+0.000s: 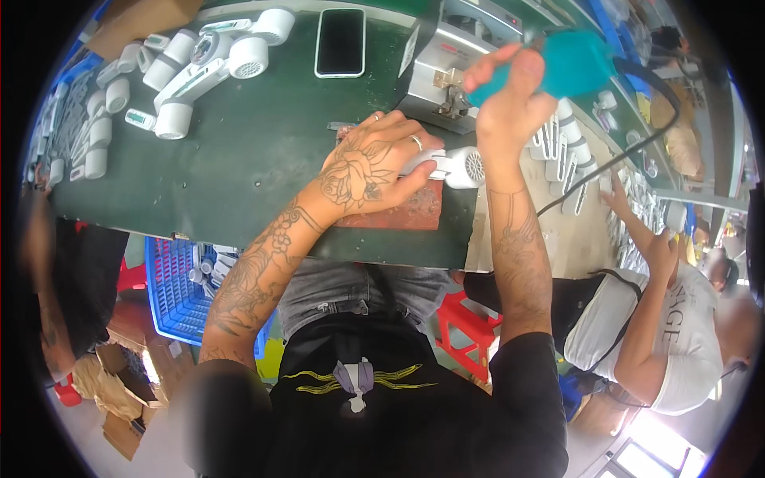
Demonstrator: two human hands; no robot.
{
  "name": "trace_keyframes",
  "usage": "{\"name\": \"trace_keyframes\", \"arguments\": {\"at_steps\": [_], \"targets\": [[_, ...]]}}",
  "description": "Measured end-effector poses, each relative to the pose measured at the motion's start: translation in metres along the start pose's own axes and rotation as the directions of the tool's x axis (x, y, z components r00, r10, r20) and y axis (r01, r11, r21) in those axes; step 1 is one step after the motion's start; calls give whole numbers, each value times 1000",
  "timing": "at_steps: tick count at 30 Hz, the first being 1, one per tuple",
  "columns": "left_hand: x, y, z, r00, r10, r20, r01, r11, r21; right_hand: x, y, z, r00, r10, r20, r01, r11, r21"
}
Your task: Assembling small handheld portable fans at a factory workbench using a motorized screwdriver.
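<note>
My left hand (374,163) presses a white handheld fan (458,168) down over a reddish-brown pad (398,217). The fan's round grilled head sticks out to the right of my fingers, and its handle is mostly hidden under them. Raised to the right, my right hand (514,103) is closed around a teal corded electric screwdriver (578,64), blurred by motion. Its front end is beside the metal screw feeder box (434,72), and its tip cannot be made out. The black cord (665,119) loops down on the right.
Several white fans (174,119) lie at the left of the green table (239,175), and more (570,135) at the right. A phone (340,44) lies at the back. A blue basket (171,295) holds parts below the edge. Co-workers (645,319) are on both sides.
</note>
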State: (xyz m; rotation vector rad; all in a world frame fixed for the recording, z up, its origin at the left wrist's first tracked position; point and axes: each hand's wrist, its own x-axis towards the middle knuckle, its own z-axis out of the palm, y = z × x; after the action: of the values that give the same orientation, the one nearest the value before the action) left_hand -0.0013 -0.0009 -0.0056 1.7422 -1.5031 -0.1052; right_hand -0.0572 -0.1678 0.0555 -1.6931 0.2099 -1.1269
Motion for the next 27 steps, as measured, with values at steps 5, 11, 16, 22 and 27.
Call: {"name": "trace_keyframes", "arguments": {"at_steps": [5,11,16,22,27], "targets": [[-3,0,-6,998,-40,46,40,999,-4,-20,-28,-1,985,174,-9,-174,985,5],[1,2,-5,997,-23,77,22,1000,18,-50,-48,-21,983,183,12,-182,972,146],[-1,2,-5,993,-47,104,45,999,20,-60,-41,-26,971,236,36,-238,966,104],[2,3,-3,993,-27,118,27,1000,2,-69,-29,-25,971,239,-7,-237,964,119],[5,0,-5,997,20,80,-22,999,33,-68,-26,-22,973,229,25,-230,956,180]]}}
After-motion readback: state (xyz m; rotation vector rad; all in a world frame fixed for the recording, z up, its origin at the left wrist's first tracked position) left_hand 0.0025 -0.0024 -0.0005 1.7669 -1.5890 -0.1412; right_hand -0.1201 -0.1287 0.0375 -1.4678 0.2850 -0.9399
